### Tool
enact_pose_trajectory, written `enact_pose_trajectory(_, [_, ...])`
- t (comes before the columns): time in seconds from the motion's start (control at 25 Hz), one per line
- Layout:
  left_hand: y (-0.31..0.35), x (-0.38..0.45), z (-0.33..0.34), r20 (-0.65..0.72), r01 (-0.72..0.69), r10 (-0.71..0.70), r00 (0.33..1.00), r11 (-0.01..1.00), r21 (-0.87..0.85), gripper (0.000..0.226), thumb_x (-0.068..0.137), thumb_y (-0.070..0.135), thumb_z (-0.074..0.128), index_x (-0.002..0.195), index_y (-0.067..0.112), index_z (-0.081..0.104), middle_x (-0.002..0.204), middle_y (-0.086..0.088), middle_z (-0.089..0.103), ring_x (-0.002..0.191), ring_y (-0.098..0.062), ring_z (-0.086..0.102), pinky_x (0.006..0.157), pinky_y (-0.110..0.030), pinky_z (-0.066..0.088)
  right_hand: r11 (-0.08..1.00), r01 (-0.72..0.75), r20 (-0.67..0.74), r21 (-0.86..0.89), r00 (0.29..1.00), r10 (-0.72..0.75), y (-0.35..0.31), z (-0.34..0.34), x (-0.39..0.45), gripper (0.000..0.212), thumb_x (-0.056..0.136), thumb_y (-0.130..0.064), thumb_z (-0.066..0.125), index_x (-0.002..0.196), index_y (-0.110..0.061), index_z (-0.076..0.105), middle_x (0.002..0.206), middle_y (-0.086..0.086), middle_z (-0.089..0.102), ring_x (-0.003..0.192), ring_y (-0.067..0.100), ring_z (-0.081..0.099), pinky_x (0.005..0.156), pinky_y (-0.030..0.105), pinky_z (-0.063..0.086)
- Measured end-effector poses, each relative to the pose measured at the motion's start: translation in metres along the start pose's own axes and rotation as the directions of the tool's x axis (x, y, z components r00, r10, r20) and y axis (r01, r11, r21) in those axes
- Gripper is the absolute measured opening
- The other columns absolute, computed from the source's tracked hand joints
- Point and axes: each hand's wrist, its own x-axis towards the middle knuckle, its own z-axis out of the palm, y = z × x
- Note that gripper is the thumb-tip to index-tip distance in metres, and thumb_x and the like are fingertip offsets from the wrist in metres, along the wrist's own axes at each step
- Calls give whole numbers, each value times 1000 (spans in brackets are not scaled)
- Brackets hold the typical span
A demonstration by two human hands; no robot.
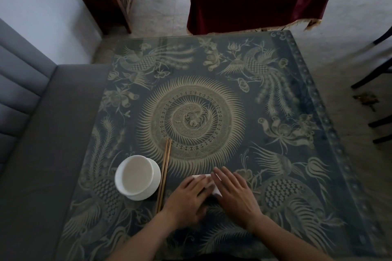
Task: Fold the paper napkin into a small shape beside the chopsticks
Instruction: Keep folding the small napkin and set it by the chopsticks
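Observation:
A white paper napkin [216,190] lies flat on the table near its front edge, mostly hidden under my hands. My left hand [187,199] presses on its left part with straight fingers. My right hand [232,194] lies flat over its right part, fingers straight and pointing away from me. Only a thin strip and a corner of the napkin show between them. A pair of wooden chopsticks [164,172] lies just left of my left hand, pointing away from me.
A white bowl [137,177] on a white saucer stands left of the chopsticks. The table [275,95] has a dark blue patterned top under glass. A grey sofa [42,133] runs along the left; dark chair legs [379,70] stand at the right.

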Motion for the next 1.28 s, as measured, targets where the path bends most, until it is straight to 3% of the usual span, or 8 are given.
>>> enact_pose_trajectory(0.12, [7, -10, 9, 57, 60, -62, 996, 997, 38, 76, 93, 49, 44, 155, 12, 19, 162, -8, 21, 150, -22, 12, 116, -46, 13, 999, -37, 86, -27, 996, 39, -9, 8, -8, 66, 98, -49, 30, 149, -7, 30, 158, 11, 22, 146, 28, 18, 110, 48, 17])
enact_pose_trajectory(0.36, [7, -21, 19, 148, 152, -162, 976, 986, 74, 81, 92, 59, 39, 156, 17, 13, 164, -7, 8, 150, -25, 0, 113, -51, 2, 999, 16, 195, -43, 981, -7, -9, 21, -25, 75, 93, -61, 38, 150, -12, 31, 157, 12, 25, 146, 26, 15, 109, 51, 17])
enact_pose_trajectory(0.52, [2, -22, 19, 161, 163, -174, 971, 983, 79, 84, 89, 66, 39, 156, 26, 10, 164, -10, -2, 150, -24, -8, 113, -55, -1, 996, 55, 206, -63, 978, -41, -1, 23, -34, 77, 93, -65, 37, 153, -19, 23, 160, 10, 21, 146, 29, 16, 109, 56, 17])
enact_pose_trajectory(0.72, [0, -20, 19, 179, 164, -179, 967, 982, 98, 88, 86, 70, 37, 156, 29, 2, 163, -12, -14, 149, -26, -17, 114, -57, -7, 993, 93, 203, -75, 976, -76, 7, 21, -43, 77, 90, -64, 42, 152, -20, 27, 157, 8, 28, 144, 30, 23, 105, 58, 21])
enact_pose_trajectory(0.88, [1, -21, 13, 142, 166, -178, 974, 982, 92, 88, 85, 65, 43, 156, 21, 15, 164, -11, 2, 150, -28, 1, 114, -53, 3, 991, 123, 133, -53, 984, -116, 9, 15, -42, 65, 95, -52, 42, 149, -17, 35, 157, 8, 30, 145, 28, 22, 108, 55, 20])
enact_pose_trajectory(1.04, [5, -21, 12, 84, 260, -265, 961, 964, 58, 80, 94, 55, 37, 156, 13, 8, 165, -6, 1, 151, -22, -3, 115, -48, 2, 994, -103, 101, 34, 990, 99, -9, 8, -9, 60, 98, -39, 34, 149, -8, 30, 157, 10, 26, 147, 27, 16, 111, 47, 17])
enact_pose_trajectory(1.28, [10, -15, 18, 105, 308, -311, 945, 950, 47, 69, 99, 45, 33, 155, 10, 13, 163, -5, 11, 150, -21, 7, 114, -47, 6, 998, -54, 191, -23, 980, 58, -25, 23, 13, 66, 99, -50, 26, 151, -8, 25, 159, 11, 20, 146, 27, 13, 111, 47, 12])
